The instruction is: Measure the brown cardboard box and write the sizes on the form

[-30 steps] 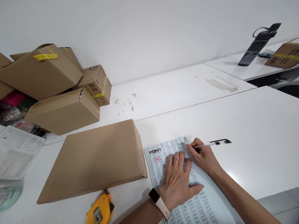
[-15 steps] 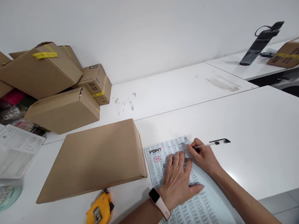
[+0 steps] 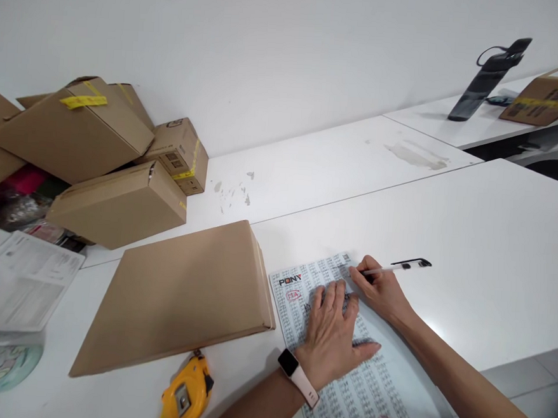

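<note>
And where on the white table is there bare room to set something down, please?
The widest free patch of white table lies right of the right hand and pen. Another runs along the wall, from the piled boxes toward the dark bottle. Crowded: the left side, with flat box and tape measure, and around the left hand.

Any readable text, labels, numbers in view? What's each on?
"PONY": top of the printed sheet.
Red oval mark below it: letters unclear.
Dark print beside the left hand, partly covered: unreadable.
Sheet's fine rows and round red mark: too small.
Small carton, right-hand carton: marks too blurred.
Papers at left: too faint.
</note>
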### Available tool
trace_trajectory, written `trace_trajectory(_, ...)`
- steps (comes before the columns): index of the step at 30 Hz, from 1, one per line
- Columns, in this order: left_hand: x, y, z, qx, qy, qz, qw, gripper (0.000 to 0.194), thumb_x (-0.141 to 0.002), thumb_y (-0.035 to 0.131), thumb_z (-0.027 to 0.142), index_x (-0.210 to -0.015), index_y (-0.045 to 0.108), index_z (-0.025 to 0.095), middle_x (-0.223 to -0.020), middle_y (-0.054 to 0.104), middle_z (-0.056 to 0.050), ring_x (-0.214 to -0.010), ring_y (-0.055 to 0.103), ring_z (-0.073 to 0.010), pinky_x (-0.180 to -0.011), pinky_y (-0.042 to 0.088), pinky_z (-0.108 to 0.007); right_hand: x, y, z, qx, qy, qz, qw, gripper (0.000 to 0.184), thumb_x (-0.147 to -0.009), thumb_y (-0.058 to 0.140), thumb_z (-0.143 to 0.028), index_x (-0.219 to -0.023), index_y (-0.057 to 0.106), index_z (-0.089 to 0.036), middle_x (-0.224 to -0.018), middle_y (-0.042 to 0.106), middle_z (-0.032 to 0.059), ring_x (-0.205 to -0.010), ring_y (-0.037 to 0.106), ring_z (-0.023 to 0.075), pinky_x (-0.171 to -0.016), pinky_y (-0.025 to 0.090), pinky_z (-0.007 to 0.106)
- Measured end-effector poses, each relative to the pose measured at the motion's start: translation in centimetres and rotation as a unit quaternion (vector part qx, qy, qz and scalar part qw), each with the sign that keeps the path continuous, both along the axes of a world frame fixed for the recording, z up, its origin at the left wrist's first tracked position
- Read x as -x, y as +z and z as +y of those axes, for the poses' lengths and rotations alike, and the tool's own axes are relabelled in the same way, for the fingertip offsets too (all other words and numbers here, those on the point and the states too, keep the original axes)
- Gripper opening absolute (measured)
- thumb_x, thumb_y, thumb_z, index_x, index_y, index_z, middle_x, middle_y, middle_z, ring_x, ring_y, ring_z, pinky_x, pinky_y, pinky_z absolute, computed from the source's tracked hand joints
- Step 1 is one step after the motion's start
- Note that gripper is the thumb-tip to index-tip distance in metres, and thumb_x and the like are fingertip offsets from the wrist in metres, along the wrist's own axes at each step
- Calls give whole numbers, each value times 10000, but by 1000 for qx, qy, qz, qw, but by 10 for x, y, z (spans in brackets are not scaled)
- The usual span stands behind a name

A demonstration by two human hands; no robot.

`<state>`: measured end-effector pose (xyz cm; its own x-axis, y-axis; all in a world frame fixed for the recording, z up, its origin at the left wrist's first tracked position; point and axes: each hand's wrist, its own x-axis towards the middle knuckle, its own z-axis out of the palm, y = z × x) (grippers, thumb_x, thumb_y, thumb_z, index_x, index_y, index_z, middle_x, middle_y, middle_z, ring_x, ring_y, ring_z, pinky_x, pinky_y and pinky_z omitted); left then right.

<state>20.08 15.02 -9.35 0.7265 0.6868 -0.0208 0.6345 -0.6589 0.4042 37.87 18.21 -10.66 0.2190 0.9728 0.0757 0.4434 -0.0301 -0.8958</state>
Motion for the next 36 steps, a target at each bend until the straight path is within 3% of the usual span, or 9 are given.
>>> trace_trajectory(7,0,1,0,-7,-1,1,1000,834,-967,376,720,-1531,342,107,-1665,254,-221,-1557,205,-355,-1263,206,-580,-3,-6,1,0,-2,-5,1000,373,-887,608,-513,-686,445,-244,-579,416,-46,-540,353,123,-499,315,276)
trace_trajectory(36,-1,3,1,-10,-1,12,1000,831,-968,366,722,-1521,364,103,-1658,272,-219,-1549,225,-356,-1263,210,-570,1,0,0,4,-23,-8,1000,358,-882,606,-503,-683,456,-246,-570,414,-49,-519,362,121,-492,319,279)
